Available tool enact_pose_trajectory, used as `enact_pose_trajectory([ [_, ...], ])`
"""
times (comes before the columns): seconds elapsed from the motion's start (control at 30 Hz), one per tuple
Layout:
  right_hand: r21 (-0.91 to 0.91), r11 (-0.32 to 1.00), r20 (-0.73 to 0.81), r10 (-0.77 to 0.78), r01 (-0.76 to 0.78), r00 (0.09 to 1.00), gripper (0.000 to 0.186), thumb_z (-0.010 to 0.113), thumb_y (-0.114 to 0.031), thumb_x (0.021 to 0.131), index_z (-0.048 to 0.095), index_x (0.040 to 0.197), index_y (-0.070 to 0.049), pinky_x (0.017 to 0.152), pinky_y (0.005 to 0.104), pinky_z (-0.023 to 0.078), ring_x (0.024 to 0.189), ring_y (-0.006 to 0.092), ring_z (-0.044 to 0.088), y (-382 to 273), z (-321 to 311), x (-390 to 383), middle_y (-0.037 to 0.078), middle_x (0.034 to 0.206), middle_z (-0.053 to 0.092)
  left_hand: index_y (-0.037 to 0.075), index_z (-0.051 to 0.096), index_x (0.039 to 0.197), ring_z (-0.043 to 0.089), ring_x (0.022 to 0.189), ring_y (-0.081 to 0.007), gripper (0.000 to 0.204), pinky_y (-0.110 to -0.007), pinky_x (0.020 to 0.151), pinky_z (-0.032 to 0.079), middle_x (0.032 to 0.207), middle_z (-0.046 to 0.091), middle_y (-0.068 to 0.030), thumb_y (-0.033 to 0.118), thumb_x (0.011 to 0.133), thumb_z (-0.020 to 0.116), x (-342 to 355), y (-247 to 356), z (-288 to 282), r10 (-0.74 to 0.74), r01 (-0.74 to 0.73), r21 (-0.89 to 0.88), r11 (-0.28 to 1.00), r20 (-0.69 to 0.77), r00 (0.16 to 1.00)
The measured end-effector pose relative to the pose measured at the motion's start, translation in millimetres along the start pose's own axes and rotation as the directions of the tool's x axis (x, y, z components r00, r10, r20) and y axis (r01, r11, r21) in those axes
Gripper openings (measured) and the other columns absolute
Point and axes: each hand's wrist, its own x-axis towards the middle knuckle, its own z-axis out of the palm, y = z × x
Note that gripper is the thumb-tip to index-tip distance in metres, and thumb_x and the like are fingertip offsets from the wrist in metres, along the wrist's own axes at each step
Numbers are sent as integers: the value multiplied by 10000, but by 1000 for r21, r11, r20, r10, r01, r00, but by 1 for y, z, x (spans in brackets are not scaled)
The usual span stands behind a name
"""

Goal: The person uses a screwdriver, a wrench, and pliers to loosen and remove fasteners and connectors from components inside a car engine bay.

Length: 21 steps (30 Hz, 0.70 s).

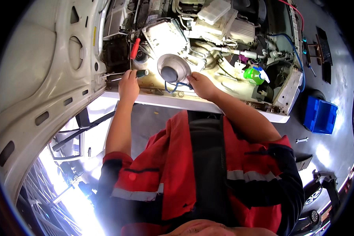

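So I'm standing by this open engine bay, and near the upper middle of the frame the right hand (202, 85) has the lower-right rim of a shiny metal bowl (177, 61) pinched, though I can't tell what the hidden fingers are doing. Over to the left, the left hand (128, 84) is wrapped around a dark green cylindrical tool (141, 73), lying roughly sideways with its pale end toward the bowl. Bowl's just right of that end, not touching, with the right hand clearly nearer.
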Motion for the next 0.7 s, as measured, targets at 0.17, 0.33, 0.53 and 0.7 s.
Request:
enact_pose_trajectory([
  [0.17, -238, 958, -36, -174, 161, 984, 363, 471, -308, 1045, 615, 1014, 24, 741, 475, 471, 808, 428, 629, 7, 26, 45, 239, 835, 657, 28, 546, 1240, 545, 1160, -407, 362, -477, 973, 462, 1245, 558, -179, 66, 892, 638, -21, 10, -38, -221, 182, -155, 971, -287, 932],
  [0.33, -145, 980, 153, 162, -140, 975, 397, 478, -349, 1044, 631, 986, 12, 643, 448, 487, 660, 283, 622, 4, 19, 70, 164, 753, 644, 0, 537, 1271, 517, 1194, -418, 402, -478, 1029, 422, 1278, 534, -211, 64, 883, 623, -38, 14, -54, -196, 137, -207, 969, -299, 934],
  [0.53, -377, 914, 71, 188, -148, 980, 621, 512, -507, 1006, 605, 1142, 92, 845, 459, 512, 962, 397, 678, 20, 11, 82, 285, 1029, 684, -1, 570, 1252, 528, 1165, -405, 440, -479, 1023, 427, 1247, 551, -190, 3, 815, 619, -13, 46, -97, -47, -35, -299, 954, -261, 964],
  [0.7, -341, 934, 72, 137, -104, 988, 706, 513, -550, 998, 555, 1220, 118, 901, 469, 507, 1059, 435, 648, -2, -6, 62, 336, 1135, 643, 16, 613, 1213, 559, 1098, -376, 429, -463, 969, 453, 1199, 575, -161, -42, 788, 611, 39, 61, -113, 87, -200, -302, 932, -350, 933],
])
